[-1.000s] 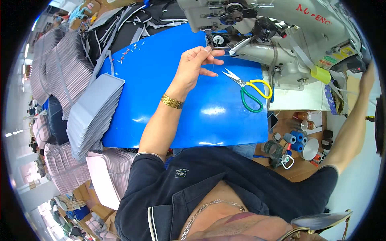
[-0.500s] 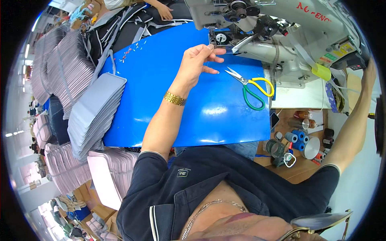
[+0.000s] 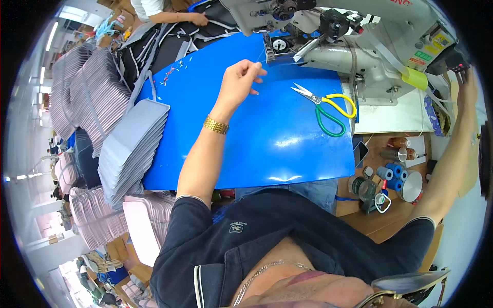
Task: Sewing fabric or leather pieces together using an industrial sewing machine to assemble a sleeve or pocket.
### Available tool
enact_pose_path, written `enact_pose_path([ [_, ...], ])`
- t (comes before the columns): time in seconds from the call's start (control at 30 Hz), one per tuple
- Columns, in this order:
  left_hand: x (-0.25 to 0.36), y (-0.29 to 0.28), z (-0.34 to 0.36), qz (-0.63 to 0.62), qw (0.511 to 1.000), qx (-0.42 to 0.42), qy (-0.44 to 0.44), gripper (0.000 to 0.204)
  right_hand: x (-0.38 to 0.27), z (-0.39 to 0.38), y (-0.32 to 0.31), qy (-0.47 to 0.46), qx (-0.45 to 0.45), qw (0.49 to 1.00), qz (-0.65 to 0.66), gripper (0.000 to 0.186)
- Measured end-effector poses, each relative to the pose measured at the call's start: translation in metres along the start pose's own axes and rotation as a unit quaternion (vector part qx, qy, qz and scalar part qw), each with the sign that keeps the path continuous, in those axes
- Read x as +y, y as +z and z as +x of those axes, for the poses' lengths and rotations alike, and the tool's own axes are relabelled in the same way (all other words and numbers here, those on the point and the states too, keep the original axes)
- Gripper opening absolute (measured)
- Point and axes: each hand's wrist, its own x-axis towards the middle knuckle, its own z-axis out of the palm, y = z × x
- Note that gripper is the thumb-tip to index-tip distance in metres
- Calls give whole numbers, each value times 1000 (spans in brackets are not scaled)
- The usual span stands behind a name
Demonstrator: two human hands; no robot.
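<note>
The fingers (image 3: pixel 255 65) of the left hand (image 3: pixel 237 84) are pinched together on a thin thread (image 3: pixel 277 62) that runs toward the needle area of the sewing machine (image 3: pixel 349 46). The hand hovers over the blue worktop (image 3: pixel 246 133), a gold bracelet (image 3: pixel 215 125) on its wrist. Green-and-yellow scissors (image 3: pixel 326 105) lie on the blue sheet just right of the hand, blades pointing at it. The right hand (image 3: pixel 466 90) reaches up at the machine's far right end; whether its fingers are open or closed cannot be told. A stack of grey fabric pieces (image 3: pixel 128 149) sits at the worktop's left edge.
</note>
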Motion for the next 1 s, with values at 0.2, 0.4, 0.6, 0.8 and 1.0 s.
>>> enact_pose_path([
  [0.2,-7,15,5,125,945,205,221,38,-104,-176,52,34,37,977,209,37],
  [0.4,4,38,26,93,941,215,246,31,-145,-283,125,123,-175,947,239,26],
  [0.6,9,32,15,50,943,246,221,18,-150,-228,167,77,-207,957,187,33],
  [0.8,-62,-15,-22,277,896,274,213,30,-146,-207,201,45,-190,974,119,40],
  [1.0,-141,-30,-45,440,862,236,91,48,-163,-281,184,-25,-301,952,57,26],
])
